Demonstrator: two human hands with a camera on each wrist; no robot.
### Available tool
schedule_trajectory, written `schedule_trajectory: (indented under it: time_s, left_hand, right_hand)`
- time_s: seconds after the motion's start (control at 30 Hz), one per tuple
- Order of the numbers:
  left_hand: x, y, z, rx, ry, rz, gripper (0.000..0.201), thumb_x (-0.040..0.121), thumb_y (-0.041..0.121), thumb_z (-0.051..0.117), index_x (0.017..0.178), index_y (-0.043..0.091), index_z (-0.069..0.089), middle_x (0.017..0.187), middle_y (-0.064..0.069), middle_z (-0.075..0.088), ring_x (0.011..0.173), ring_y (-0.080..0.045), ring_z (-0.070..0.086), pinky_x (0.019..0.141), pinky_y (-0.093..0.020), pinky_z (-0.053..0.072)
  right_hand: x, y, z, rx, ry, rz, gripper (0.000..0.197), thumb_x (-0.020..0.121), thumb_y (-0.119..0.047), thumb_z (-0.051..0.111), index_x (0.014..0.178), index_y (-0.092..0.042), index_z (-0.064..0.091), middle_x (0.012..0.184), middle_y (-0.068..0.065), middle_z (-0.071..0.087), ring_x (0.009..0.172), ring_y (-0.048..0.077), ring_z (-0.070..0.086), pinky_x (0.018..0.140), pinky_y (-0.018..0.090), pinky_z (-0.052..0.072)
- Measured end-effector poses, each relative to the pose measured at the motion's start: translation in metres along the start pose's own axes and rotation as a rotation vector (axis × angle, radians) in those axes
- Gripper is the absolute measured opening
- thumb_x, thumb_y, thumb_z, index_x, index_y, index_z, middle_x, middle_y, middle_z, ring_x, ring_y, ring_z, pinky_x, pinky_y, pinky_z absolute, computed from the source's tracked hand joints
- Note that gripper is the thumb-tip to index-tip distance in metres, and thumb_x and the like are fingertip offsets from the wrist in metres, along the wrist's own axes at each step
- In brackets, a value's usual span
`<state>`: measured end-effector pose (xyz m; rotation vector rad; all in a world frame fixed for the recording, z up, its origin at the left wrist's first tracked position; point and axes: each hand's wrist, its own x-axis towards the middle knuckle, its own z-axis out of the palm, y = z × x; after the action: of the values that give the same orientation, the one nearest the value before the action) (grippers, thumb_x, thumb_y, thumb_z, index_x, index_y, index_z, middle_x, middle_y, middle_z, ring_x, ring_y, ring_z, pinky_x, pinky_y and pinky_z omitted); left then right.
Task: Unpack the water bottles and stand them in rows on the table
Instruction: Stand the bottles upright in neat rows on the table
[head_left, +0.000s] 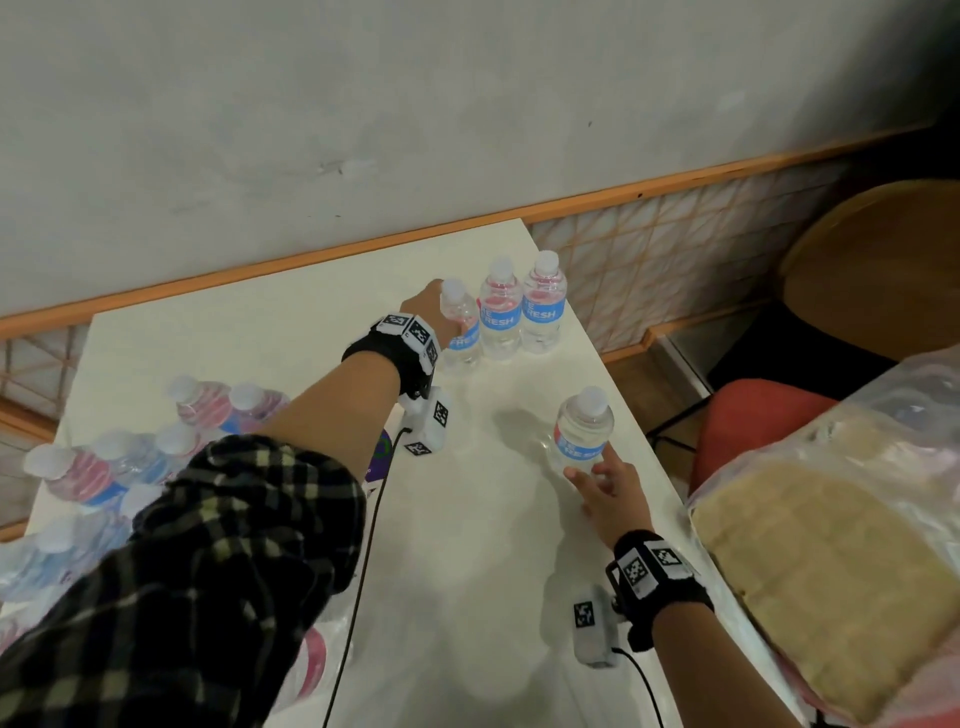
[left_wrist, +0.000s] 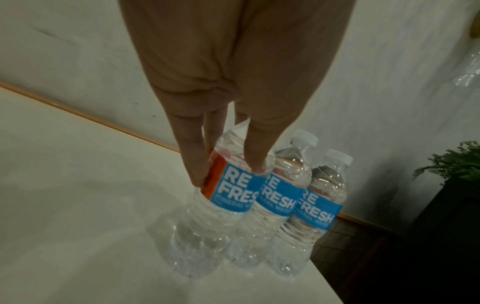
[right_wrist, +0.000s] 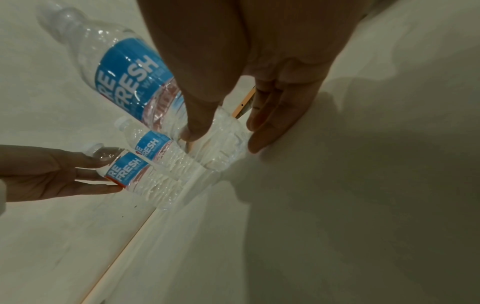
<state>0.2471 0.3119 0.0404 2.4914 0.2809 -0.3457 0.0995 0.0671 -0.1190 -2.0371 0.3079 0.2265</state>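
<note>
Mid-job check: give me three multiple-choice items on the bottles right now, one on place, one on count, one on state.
1. Where does the far row stand?
A. near the table's far right corner
B. on the chair
C. on the floor

2. How many bottles are in that row?
A. one
B. three
C. six

3. What is the left hand doing?
A. resting flat on the table
B. twisting off a cap
C. holding the row's left end bottle

Answers: 1 A, the head view shows the row by the table corner. 2 B, three caps show. 3 C, fingers and thumb pinch its label.
</note>
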Motion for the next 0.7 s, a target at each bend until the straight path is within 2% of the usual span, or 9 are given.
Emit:
schedule_trajectory:
  time_s: [0.07, 0.17, 0.27, 0.33, 0.4, 0.47, 0.6, 0.7]
  left_hand:
    - [0.004, -0.001, 0.000, 0.008, -0.009, 0.005, 0.035, 0.068, 0.043, 0.048, 0.093, 0.019, 0.051, 0.091, -0.005, 0.058, 0.079, -0.025, 0.051, 0.074, -0.032, 0.042]
    - [0.014, -0.008, 0.003, 0.013, 0.000, 0.010, 0.037, 0.066, 0.046, 0.047, 0.095, 0.022, 0.049, 0.101, -0.008, 0.064, 0.083, -0.026, 0.058, 0.073, -0.032, 0.044]
    - [0.008, -0.002, -0.001, -0.001, -0.005, 0.025, 0.038, 0.070, 0.043, 0.050, 0.102, 0.022, 0.049, 0.100, -0.002, 0.057, 0.088, -0.025, 0.053, 0.080, -0.032, 0.042]
    - [0.005, -0.002, -0.002, -0.019, -0.002, 0.032, 0.040, 0.069, 0.043, 0.050, 0.104, 0.024, 0.045, 0.101, -0.003, 0.053, 0.090, -0.025, 0.050, 0.084, -0.032, 0.040]
    - [0.009, -0.008, 0.000, -0.032, 0.020, 0.044, 0.046, 0.078, 0.040, 0.058, 0.121, 0.025, 0.047, 0.116, -0.009, 0.058, 0.104, -0.030, 0.055, 0.093, -0.036, 0.044]
    - [0.012, -0.013, 0.003, -0.032, 0.038, 0.038, 0.055, 0.086, 0.033, 0.060, 0.136, 0.022, 0.041, 0.131, -0.010, 0.055, 0.117, -0.032, 0.053, 0.099, -0.041, 0.043]
    - [0.009, -0.012, 0.002, -0.043, 0.045, 0.032, 0.058, 0.088, 0.028, 0.061, 0.140, 0.018, 0.038, 0.135, -0.010, 0.053, 0.122, -0.032, 0.051, 0.102, -0.038, 0.041]
    - [0.009, -0.015, 0.003, -0.048, 0.047, 0.007, 0.065, 0.087, 0.025, 0.064, 0.144, 0.019, 0.032, 0.138, -0.012, 0.049, 0.123, -0.032, 0.050, 0.098, -0.037, 0.040]
  right_hand:
    - [0.000, 0.000, 0.000, 0.002, 0.004, 0.007, 0.056, 0.085, -0.038, 0.064, 0.135, -0.041, 0.041, 0.101, -0.002, 0.045, 0.085, 0.016, 0.057, 0.087, 0.045, 0.053]
    - [-0.001, -0.002, 0.000, -0.003, -0.004, -0.008, 0.055, 0.086, -0.037, 0.063, 0.136, -0.039, 0.040, 0.101, -0.002, 0.045, 0.085, 0.017, 0.057, 0.087, 0.046, 0.053]
    - [-0.001, -0.003, -0.001, -0.010, -0.007, -0.008, 0.055, 0.086, -0.037, 0.063, 0.136, -0.039, 0.040, 0.103, 0.001, 0.046, 0.086, 0.017, 0.057, 0.087, 0.046, 0.053]
    - [-0.002, -0.004, -0.001, -0.010, -0.005, -0.007, 0.055, 0.086, -0.036, 0.063, 0.136, -0.039, 0.040, 0.104, 0.001, 0.046, 0.087, 0.017, 0.056, 0.088, 0.046, 0.052]
    - [-0.002, -0.005, -0.002, -0.011, -0.005, -0.009, 0.055, 0.086, -0.036, 0.062, 0.136, -0.039, 0.040, 0.105, 0.002, 0.045, 0.087, 0.017, 0.056, 0.088, 0.045, 0.052]
    - [-0.002, -0.006, -0.002, -0.013, -0.007, -0.006, 0.056, 0.086, -0.037, 0.062, 0.137, -0.040, 0.039, 0.107, 0.003, 0.046, 0.087, 0.017, 0.056, 0.088, 0.045, 0.052]
    - [-0.002, -0.006, -0.002, -0.012, -0.004, -0.009, 0.056, 0.086, -0.037, 0.063, 0.137, -0.040, 0.039, 0.107, 0.005, 0.047, 0.087, 0.015, 0.056, 0.089, 0.045, 0.052]
    - [-0.001, -0.007, -0.002, -0.008, -0.007, -0.008, 0.057, 0.086, -0.037, 0.063, 0.137, -0.042, 0.038, 0.107, 0.004, 0.047, 0.088, 0.015, 0.055, 0.088, 0.045, 0.052]
